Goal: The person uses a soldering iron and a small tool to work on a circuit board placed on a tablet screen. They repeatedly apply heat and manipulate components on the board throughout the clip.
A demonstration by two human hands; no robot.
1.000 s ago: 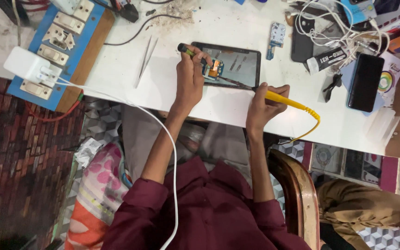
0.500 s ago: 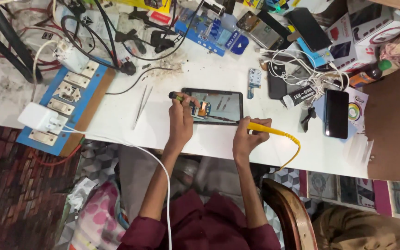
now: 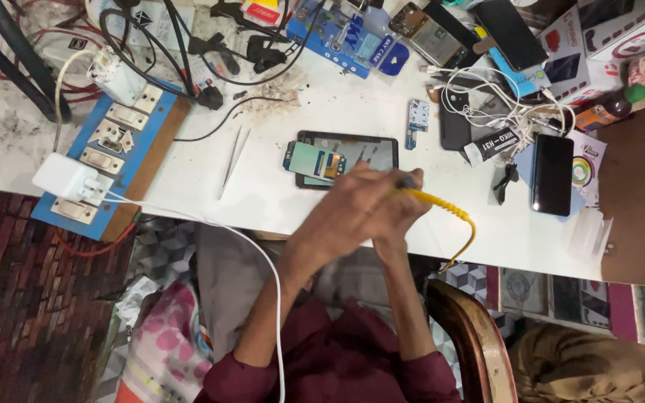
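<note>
My two hands meet just below an opened dark phone lying on the white table. A teal inner part with an orange strip rests on the phone's left end. My right hand grips a yellow-handled soldering iron, whose dark tip end points toward the phone's lower right corner. Its yellow cord loops off the table's front edge. My left hand lies against and partly over the right hand. What it holds is hidden.
Metal tweezers lie left of the phone. A blue switch board with a white charger sits at the left edge. A small circuit board, tangled cables, a black phone and boxes crowd the right. A wooden chair back is below.
My left hand has left the phone's left end and moved right to join the right hand. The teal inner part is uncovered. The view has shifted up the table.
</note>
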